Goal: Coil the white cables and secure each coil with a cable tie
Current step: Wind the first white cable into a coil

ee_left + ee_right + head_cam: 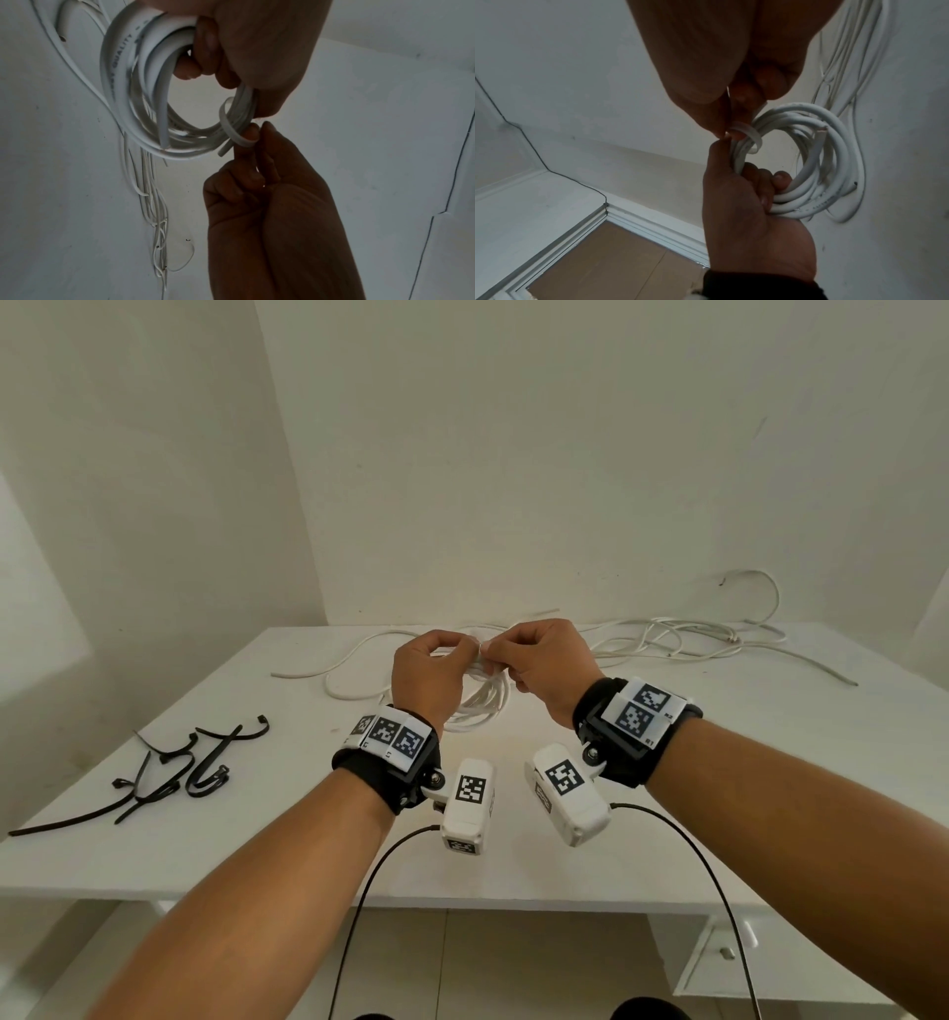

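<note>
1. Desk (513,839): white top, set against a white wall. Carries all the task's things.
2. Loose white cables (683,639): tangled along the far right of the desk, well apart from the hands. Not yet coiled. One more loose run (354,660) curves across far centre-left.
3. Spare ties (169,773): a scatter of black cable ties on the near left of the desk, untouched.
4. Coil (482,706): several turns of white cable, gathered and held up just above the desk centre; its lower arc hangs close to the top, contact unclear.
5. Left hand (429,677): fingers curled through the coil, clamping the turns together (plain in both wrist views).
6. Right hand (547,667): thumb and forefinger pinched on the white strap; other fingers curled in.
7. White strap (232,130): a flat white band looped round the coil's bundle beside the left thumb; short free end pokes out below. Presumably the tie; locking head not visible.
8. Step in hand, by judgement: securing the first coil, not coiling.
9. Next move calls for: drawing the strap snug while the left hand keeps the turns bunched; then a loose cable to coil.
</note>
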`<action>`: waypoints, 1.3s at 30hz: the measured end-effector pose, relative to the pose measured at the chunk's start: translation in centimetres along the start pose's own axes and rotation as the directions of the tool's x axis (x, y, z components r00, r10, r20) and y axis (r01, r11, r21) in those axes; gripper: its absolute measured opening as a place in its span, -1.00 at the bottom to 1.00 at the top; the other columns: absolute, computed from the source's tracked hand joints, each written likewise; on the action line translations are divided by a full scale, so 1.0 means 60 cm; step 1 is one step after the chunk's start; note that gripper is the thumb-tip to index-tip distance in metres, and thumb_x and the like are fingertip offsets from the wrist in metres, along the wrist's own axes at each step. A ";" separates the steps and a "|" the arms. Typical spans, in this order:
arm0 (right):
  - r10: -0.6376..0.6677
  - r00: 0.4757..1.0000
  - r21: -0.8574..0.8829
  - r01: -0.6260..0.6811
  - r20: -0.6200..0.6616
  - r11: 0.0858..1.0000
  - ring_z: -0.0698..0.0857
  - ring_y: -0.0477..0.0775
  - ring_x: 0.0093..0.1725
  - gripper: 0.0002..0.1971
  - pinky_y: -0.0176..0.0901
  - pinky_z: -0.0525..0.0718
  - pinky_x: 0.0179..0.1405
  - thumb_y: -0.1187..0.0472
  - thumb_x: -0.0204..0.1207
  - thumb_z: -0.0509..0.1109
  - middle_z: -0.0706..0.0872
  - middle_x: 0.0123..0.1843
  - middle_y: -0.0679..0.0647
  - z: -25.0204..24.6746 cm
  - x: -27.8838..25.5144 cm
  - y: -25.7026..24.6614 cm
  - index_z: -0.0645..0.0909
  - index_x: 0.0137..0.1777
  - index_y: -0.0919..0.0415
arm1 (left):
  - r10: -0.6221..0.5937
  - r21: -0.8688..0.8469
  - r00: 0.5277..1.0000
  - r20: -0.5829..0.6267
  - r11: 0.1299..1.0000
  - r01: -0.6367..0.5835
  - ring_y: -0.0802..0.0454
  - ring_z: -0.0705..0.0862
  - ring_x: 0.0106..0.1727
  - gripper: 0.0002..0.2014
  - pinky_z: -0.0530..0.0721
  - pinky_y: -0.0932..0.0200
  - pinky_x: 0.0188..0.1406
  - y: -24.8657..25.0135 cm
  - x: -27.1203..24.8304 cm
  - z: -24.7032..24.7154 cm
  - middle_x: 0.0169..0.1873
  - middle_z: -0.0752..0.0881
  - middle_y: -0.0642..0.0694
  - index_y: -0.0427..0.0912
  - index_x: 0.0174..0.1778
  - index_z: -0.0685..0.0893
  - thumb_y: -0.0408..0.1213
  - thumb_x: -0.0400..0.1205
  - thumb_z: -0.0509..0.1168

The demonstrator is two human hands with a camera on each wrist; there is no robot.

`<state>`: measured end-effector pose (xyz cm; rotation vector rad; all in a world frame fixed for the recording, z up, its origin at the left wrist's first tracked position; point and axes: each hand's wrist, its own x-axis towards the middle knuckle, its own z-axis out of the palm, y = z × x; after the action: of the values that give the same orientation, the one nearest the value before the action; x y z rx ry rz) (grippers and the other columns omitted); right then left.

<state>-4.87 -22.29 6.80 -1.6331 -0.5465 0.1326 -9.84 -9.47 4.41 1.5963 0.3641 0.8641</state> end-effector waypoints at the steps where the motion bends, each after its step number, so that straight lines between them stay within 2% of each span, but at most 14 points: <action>1: -0.012 1.000 -0.016 0.012 -0.010 1.000 0.48 -0.03 -0.52 -0.85 -0.13 0.49 -0.41 0.25 0.46 0.54 0.77 -0.37 0.23 0.000 0.000 -0.001 0.80 -0.28 0.32 | 0.019 0.012 1.000 0.016 1.000 -0.019 0.28 0.54 -0.61 -0.90 0.50 0.30 -0.39 0.001 -0.002 0.000 -0.56 0.68 0.11 -0.13 -0.30 0.78 -0.30 0.55 0.45; 3: -0.026 1.000 -0.038 0.025 -0.018 0.999 0.50 -0.09 -0.55 -0.85 -0.20 0.50 -0.46 0.28 0.46 0.53 0.75 -0.43 0.13 -0.003 -0.001 -0.003 0.79 -0.29 0.35 | 0.056 0.037 0.997 0.059 0.998 -0.058 0.28 0.55 -0.60 -0.90 0.48 0.39 -0.44 0.003 -0.004 -0.001 -0.56 0.70 0.08 -0.16 -0.29 0.78 -0.32 0.56 0.45; 6: -0.003 1.000 -0.015 0.003 -0.012 1.000 0.50 -0.11 -0.57 -0.81 -0.28 0.48 -0.50 0.28 0.49 0.51 0.77 -0.38 0.16 -0.007 -0.002 -0.003 0.76 -0.27 0.41 | 0.066 0.065 0.991 0.114 0.995 -0.074 0.27 0.57 -0.58 -0.90 0.48 0.41 -0.45 0.003 -0.004 -0.003 -0.53 0.74 0.06 -0.15 -0.28 0.78 -0.28 0.56 0.46; 8: 0.041 0.999 0.051 -0.041 0.006 0.998 0.44 -0.05 -0.56 -0.78 -0.24 0.42 -0.54 0.27 0.51 0.49 0.74 -0.36 0.19 -0.006 -0.002 0.000 0.70 -0.25 0.46 | 0.058 0.071 0.993 0.100 0.995 -0.065 0.23 0.58 -0.57 -0.92 0.49 0.37 -0.46 0.004 -0.002 -0.004 -0.50 0.76 0.04 -0.15 -0.26 0.79 -0.27 0.55 0.46; 12: 0.121 0.989 0.185 -0.134 0.080 0.973 0.32 -0.04 -0.57 -0.91 -0.24 0.32 -0.61 0.32 0.54 0.41 0.64 -0.30 0.27 -0.004 -0.007 -0.006 0.66 -0.14 0.36 | 0.078 0.050 0.996 0.031 0.996 -0.079 0.09 0.76 -0.30 -0.94 0.68 0.25 -0.23 0.002 0.001 -0.002 -0.30 0.83 -0.07 -0.21 -0.21 0.82 -0.32 0.54 0.45; 15: 0.171 0.978 0.207 -0.194 0.123 0.959 0.30 -0.05 -0.58 -0.94 -0.25 0.25 -0.61 0.34 0.52 0.39 0.61 -0.28 0.28 -0.004 -0.009 -0.012 0.60 -0.16 0.33 | 0.087 0.062 0.996 0.028 0.994 -0.089 -0.07 0.81 -0.20 -0.94 0.73 0.07 -0.10 -0.006 0.000 -0.002 -0.28 0.84 -0.10 -0.20 -0.22 0.82 -0.31 0.53 0.46; 19: 0.200 0.967 0.207 -0.230 0.155 0.951 0.30 -0.04 -0.54 -0.95 -0.24 0.22 -0.57 0.34 0.51 0.39 0.63 -0.33 0.25 -0.006 -0.008 -0.012 0.60 -0.13 0.33 | 0.115 0.083 0.993 0.017 0.990 -0.116 -0.07 0.82 -0.22 -0.94 0.76 -0.01 -0.09 -0.008 -0.002 -0.002 -0.32 0.84 -0.05 -0.14 -0.25 0.82 -0.31 0.52 0.46; 25: 0.212 0.962 0.242 -0.249 0.171 0.938 0.32 -0.03 -0.51 -0.88 -0.22 0.23 -0.54 0.35 0.51 0.39 0.63 -0.35 0.22 -0.005 -0.007 -0.006 0.64 -0.25 0.33 | 0.167 0.124 0.985 0.028 0.978 -0.170 -0.02 0.81 -0.28 -0.93 0.79 -0.08 -0.15 -0.008 -0.003 -0.002 -0.36 0.83 0.03 -0.06 -0.29 0.82 -0.26 0.51 0.46; 30: 0.212 0.964 0.261 -0.249 0.163 0.933 0.32 -0.04 -0.51 -0.88 -0.22 0.24 -0.52 0.36 0.51 0.39 0.63 -0.37 0.20 -0.005 -0.009 -0.002 0.64 -0.27 0.32 | 0.189 0.133 0.982 0.006 0.973 -0.188 0.07 0.80 -0.29 -0.87 0.78 -0.03 -0.15 -0.007 -0.007 -0.003 -0.37 0.82 0.09 0.02 -0.33 0.79 -0.29 0.52 0.46; 33: 0.222 0.961 0.268 -0.260 0.163 0.928 0.32 -0.04 -0.52 -0.89 -0.21 0.23 -0.51 0.36 0.51 0.39 0.62 -0.38 0.20 -0.004 -0.008 -0.001 0.65 -0.25 0.33 | 0.184 0.126 0.983 -0.006 0.975 -0.181 0.03 0.80 -0.28 -0.90 0.78 -0.05 -0.15 -0.010 -0.009 -0.002 -0.35 0.82 0.10 0.02 -0.31 0.80 -0.25 0.51 0.46; 36: 0.229 0.959 0.296 -0.271 0.168 0.916 0.31 -0.05 -0.54 -0.87 -0.25 0.24 -0.54 0.37 0.52 0.39 0.60 -0.39 0.19 -0.003 -0.006 -0.001 0.64 -0.27 0.33 | 0.244 0.166 0.970 -0.001 0.956 -0.240 -0.01 0.76 -0.29 -0.92 0.71 0.05 -0.19 -0.012 -0.012 -0.002 -0.37 0.81 0.05 0.03 -0.31 0.80 -0.13 0.48 0.44; 39: 0.244 0.946 0.312 -0.302 0.213 0.901 0.31 -0.08 -0.55 -0.80 -0.30 0.27 -0.56 0.36 0.57 0.39 0.58 -0.41 0.15 -0.004 -0.001 0.000 0.64 -0.30 0.32 | 0.298 0.220 0.954 0.027 0.930 -0.296 -0.03 0.73 -0.29 -0.91 0.65 0.10 -0.24 -0.015 -0.011 -0.007 -0.37 0.81 -0.02 -0.01 -0.28 0.81 -0.12 0.51 0.45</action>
<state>-4.83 -22.51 6.83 -1.3549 -0.3914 0.5523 -10.38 -9.43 3.37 1.8883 0.2317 1.0898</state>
